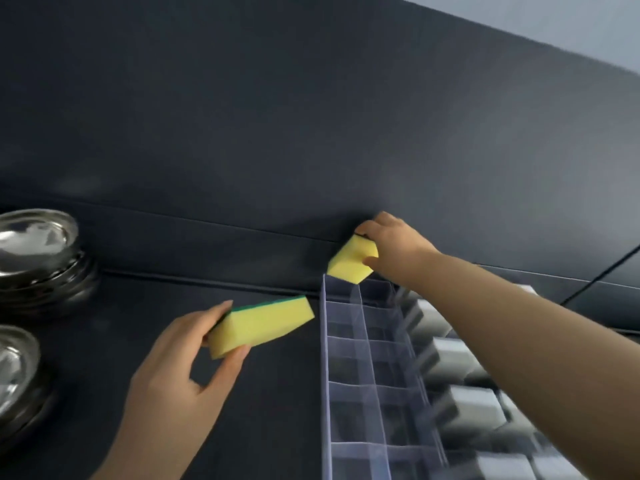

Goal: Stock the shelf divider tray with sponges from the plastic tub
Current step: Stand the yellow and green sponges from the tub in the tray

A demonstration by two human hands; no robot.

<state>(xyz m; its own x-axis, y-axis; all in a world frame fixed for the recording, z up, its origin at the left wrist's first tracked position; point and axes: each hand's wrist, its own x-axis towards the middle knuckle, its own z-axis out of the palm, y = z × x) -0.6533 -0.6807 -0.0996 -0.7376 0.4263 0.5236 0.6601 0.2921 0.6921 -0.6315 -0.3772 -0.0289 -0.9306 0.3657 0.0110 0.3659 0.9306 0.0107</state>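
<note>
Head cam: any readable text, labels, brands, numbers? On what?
No readable text anywhere.
Yellow foam sponge with green scouring face in the left hand: blank.
Second yellow foam sponge in the right hand: blank.
Clear plastic divider tray, stacked shiny steel bowls: no markings seen.
Grey blocks beside the tray: too blurred to tell.

Your divider tray point(325, 375) runs off the bottom edge, its near cells smeared. The grey blocks point(478, 410) right of it are too blurred to identify. Your right forearm point(519, 323) covers its far right corner. Both steel bowls point(34, 258) are cut by the left edge. The sponge point(353, 259) hides most fingers of your right hand point(394, 247).
</note>
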